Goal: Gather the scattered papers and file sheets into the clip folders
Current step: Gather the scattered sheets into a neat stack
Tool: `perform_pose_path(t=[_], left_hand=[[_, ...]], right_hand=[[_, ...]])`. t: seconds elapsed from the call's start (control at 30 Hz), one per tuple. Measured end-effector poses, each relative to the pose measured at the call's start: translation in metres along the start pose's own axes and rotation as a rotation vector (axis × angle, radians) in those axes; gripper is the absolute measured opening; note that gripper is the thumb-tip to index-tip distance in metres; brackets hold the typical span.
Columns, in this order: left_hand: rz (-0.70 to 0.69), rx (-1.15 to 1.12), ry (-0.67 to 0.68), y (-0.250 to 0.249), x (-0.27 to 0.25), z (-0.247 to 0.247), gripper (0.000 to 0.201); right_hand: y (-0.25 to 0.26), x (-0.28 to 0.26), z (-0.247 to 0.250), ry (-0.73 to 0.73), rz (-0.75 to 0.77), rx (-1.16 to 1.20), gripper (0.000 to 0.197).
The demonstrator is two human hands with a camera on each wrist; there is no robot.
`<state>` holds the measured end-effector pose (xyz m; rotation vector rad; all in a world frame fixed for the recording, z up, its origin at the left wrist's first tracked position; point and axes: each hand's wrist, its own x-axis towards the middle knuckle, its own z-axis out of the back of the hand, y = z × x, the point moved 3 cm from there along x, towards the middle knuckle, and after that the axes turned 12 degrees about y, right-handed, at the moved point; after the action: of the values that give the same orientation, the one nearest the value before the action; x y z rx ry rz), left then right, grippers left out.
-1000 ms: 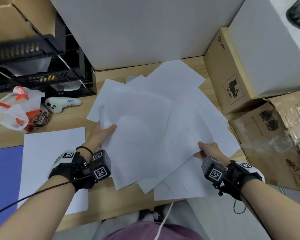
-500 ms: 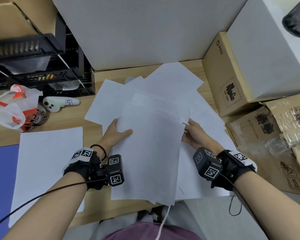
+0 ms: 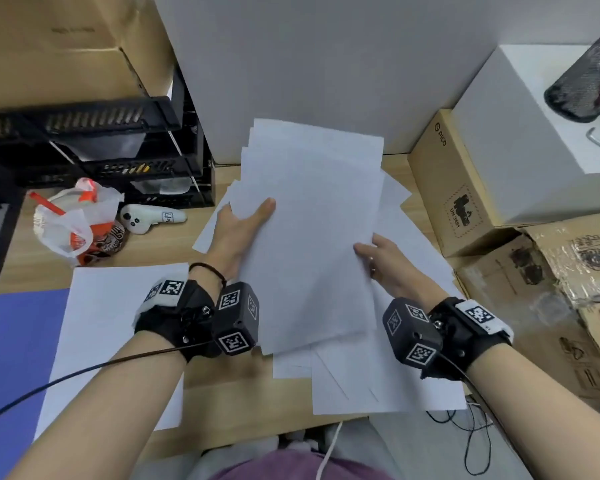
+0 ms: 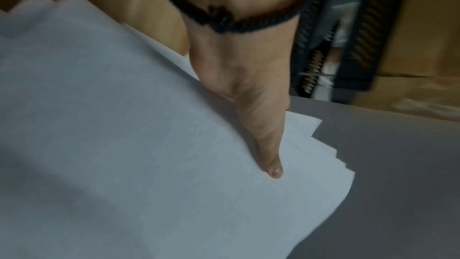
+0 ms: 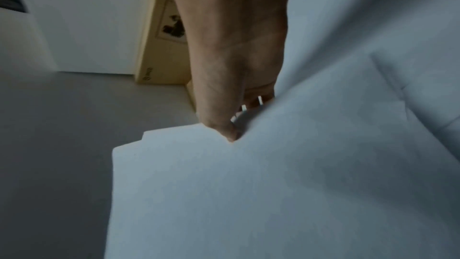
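Bundle of white paper sheets [image 3: 312,237] held lifted above the light wooden desk [image 3: 146,247], corners uneven, not squared. Left hand [image 3: 238,233] grips its left edge, thumb on top. Right hand [image 3: 383,263] grips the right edge, fingers behind. More loose white sheets [image 3: 371,382] lie beneath; a single white sheet [image 3: 115,327] lies beside the flat blue folder [image 3: 11,358]. Step: gathering. Next move likely calls for squaring the edges, then collecting the rest.

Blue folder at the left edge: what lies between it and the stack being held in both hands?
In the head view, one loose white sheet lies flat between the blue folder and the held stack, with the left hand over its right side.
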<state>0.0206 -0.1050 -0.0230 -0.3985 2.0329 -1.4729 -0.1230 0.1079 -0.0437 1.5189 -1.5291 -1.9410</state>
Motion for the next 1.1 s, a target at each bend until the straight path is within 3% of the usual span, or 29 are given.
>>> perform_pose_path(t=[0.13, 0.2, 0.27, 0.4, 0.47, 0.53, 0.7, 0.77, 0.83, 0.93, 1.1], left_hand=[[-0.284, -0.052, 0.016, -0.069, -0.003, -0.003, 0.046], [-0.369, -0.029, 0.079, -0.081, -0.008, 0.003, 0.043], [-0.333, 0.040, 0.126, -0.065, -0.010, 0.014, 0.042], [-0.064, 0.141, 0.110, 0.002, -0.023, 0.025, 0.041], [-0.012, 0.144, 0.071, 0.014, -0.025, 0.020, 0.043], [-0.064, 0.171, 0.025, 0.001, -0.024, 0.012, 0.043], [-0.235, 0.098, 0.140, -0.049, -0.022, -0.002, 0.026], [-0.203, 0.121, 0.176, -0.039, -0.023, 0.004, 0.032], [-0.079, 0.193, 0.214, -0.008, -0.025, 0.013, 0.048], [0.055, 0.230, 0.150, 0.030, -0.034, 0.018, 0.048], [-0.082, 0.164, 0.107, -0.005, -0.027, 0.000, 0.031]], right_hand=[[0.077, -0.014, -0.014, -0.070, 0.363, 0.087, 0.028], [0.092, -0.023, -0.020, -0.066, 0.482, 0.153, 0.027], [0.079, -0.025, -0.025, -0.052, 0.446, 0.092, 0.028], [0.018, -0.008, -0.028, -0.026, 0.165, -0.213, 0.026], [0.012, -0.003, -0.028, -0.076, 0.183, -0.254, 0.018], [0.027, -0.005, -0.029, -0.122, 0.241, -0.193, 0.020], [0.068, -0.023, -0.020, -0.130, 0.423, -0.043, 0.028], [0.053, -0.026, -0.018, -0.114, 0.378, -0.011, 0.033], [0.023, -0.026, -0.018, -0.095, 0.283, -0.006, 0.038], [-0.013, -0.022, -0.022, -0.074, 0.170, -0.025, 0.040], [0.024, -0.017, -0.025, -0.118, 0.285, 0.023, 0.032]])
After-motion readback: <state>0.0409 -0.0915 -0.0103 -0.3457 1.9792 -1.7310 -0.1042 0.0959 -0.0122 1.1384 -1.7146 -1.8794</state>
